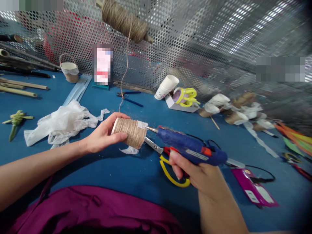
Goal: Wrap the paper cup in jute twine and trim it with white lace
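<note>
Purple cloth (pixel 102 208) bordered the desk's (pixel 109 172) near edge, your left hand (pixel 106 135) curled round the twine-wrapped cup (pixel 130 131), its lace (pixel 142 124) apparently unfinished, and your right hand (pixel 192 170) gripped the glue gun (pixel 190 146).

Light was moderate and cool; bright streaks glared through the perforated mesh (pixel 195 42) at upper right. Soft shadow fell on the blue table (pixel 102 174). The right side was smeared and stretched, its corners dark. Pixelation masked three patches. The twine-wrapped cup (pixel 130 134) was fairly sharp.
</note>
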A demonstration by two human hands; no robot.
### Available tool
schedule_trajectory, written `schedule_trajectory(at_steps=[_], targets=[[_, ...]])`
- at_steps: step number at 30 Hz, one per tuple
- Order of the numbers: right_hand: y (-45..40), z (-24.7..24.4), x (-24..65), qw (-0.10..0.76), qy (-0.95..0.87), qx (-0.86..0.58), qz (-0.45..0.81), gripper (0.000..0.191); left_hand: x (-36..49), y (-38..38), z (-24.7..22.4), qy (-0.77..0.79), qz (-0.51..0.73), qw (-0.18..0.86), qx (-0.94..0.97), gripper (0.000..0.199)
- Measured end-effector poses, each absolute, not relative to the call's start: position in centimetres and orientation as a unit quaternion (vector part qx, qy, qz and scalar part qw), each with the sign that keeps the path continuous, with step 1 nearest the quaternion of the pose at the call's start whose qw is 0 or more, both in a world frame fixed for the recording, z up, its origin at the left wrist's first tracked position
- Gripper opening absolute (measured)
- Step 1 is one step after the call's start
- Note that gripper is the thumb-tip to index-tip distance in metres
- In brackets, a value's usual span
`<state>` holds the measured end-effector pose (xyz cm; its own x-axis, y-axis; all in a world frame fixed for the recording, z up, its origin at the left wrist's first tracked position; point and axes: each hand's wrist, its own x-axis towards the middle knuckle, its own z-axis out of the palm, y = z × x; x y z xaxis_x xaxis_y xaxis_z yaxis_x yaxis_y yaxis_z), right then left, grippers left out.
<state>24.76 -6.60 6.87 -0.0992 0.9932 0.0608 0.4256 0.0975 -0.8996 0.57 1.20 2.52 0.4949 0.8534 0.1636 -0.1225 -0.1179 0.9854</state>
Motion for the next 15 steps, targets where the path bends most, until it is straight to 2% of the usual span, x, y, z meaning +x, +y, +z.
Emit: schedule_trajectory(at_steps=[6, 15], targets=[[-6.8, 6.7, 24.7, 0.355, -0.658, -0.569, 0.342, 0.031, 0.6, 1.4, 2.1, 0.299, 0.405, 0.62, 0.602, 0.044], [-7.1, 6.6, 24.7, 0.336, -0.66, -0.57, 0.356, 0.03, 0.8, 1.7, 1.4, 0.311, 0.415, 0.656, 0.549, 0.039]])
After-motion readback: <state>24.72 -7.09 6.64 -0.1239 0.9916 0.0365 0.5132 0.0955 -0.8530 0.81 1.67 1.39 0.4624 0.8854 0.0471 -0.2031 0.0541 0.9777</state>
